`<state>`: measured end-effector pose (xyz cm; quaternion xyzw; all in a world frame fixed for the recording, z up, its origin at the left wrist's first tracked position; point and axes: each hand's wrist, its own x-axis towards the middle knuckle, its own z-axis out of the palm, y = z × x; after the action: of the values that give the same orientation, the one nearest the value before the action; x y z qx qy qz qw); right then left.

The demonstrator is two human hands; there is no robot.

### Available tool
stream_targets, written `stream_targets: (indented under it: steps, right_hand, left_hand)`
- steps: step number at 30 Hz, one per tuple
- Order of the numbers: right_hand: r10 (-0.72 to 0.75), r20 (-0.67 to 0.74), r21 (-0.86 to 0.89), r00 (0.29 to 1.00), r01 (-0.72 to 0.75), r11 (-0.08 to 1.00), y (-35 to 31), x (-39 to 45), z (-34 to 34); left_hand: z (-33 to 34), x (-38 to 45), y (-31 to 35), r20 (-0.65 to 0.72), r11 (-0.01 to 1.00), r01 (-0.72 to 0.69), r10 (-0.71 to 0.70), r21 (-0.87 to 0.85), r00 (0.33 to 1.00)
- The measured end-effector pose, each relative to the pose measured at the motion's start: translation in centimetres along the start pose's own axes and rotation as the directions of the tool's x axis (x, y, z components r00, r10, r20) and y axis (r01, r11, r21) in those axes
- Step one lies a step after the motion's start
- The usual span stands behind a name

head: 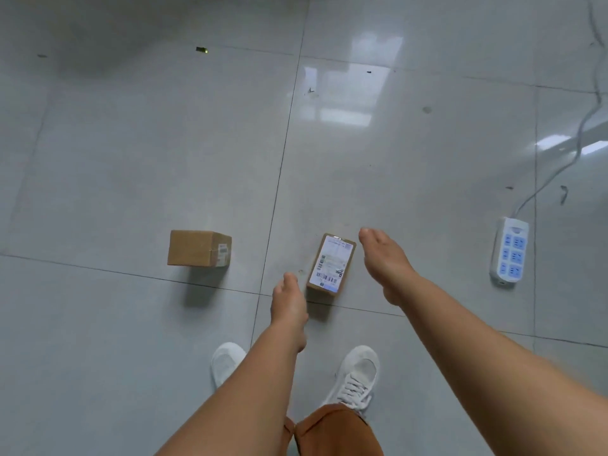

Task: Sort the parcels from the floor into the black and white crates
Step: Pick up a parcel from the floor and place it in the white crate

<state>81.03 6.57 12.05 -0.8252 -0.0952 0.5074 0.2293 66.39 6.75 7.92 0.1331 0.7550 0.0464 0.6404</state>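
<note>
A small brown parcel [331, 264] with a white shipping label on top lies on the grey tiled floor, just ahead of my feet. My left hand [288, 299] hovers at its near left corner and holds nothing. My right hand [383, 258] is just to the parcel's right, fingers stretched out and empty. A second, plain brown box parcel [198, 248] sits on the floor further left, apart from both hands. No crate is in view.
A white power strip [510, 251] with blue sockets lies at the right, its white cable [572, 149] running up toward the far right. My white shoes [357, 373] stand below the labelled parcel. Small dark scraps [201, 50] dot the far floor.
</note>
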Motion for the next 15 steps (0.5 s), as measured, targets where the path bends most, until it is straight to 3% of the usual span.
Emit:
stream_targets:
  steps: [8, 15]
  right_hand:
    - [0.003, 0.132, -0.162, 0.991, 0.019, 0.987, 3.9, 12.1, 4.7]
    - [-0.045, 0.2, -0.24, 0.979, 0.093, 0.966, 6.8, 18.5, 7.3]
  left_hand:
    - [3.2, 10.6, -3.6, 0.065, 0.995, 0.091, -0.088, -0.05, 0.994]
    - [5.8, 16.7, -5.5, 0.096, 0.996, 0.088, -0.091, 0.033, 0.991]
